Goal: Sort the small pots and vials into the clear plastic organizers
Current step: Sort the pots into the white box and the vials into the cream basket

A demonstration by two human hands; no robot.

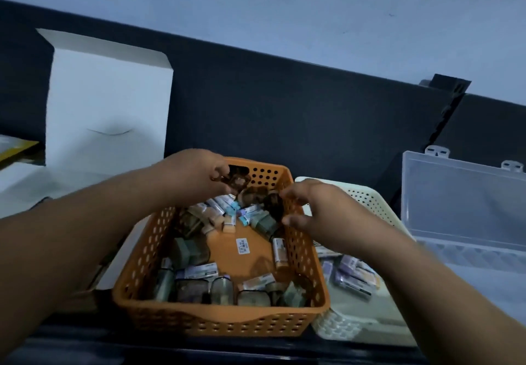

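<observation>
One clear organizer [461,202] lies open at far right, beyond the cream basket [367,196]. The pots and vials [222,211] fill the orange basket [216,322]. My right hand [313,211] pinches a dark pot [273,204]; my left hand [199,174] curls beside a brown pot [237,181], its grip too blurred to tell. I should lift straight up, clearing the rim.

The vials [225,214] lie in the middle basket [216,325]. A second basket [367,196] stands just right of it, the organizer [466,253] further right.
</observation>
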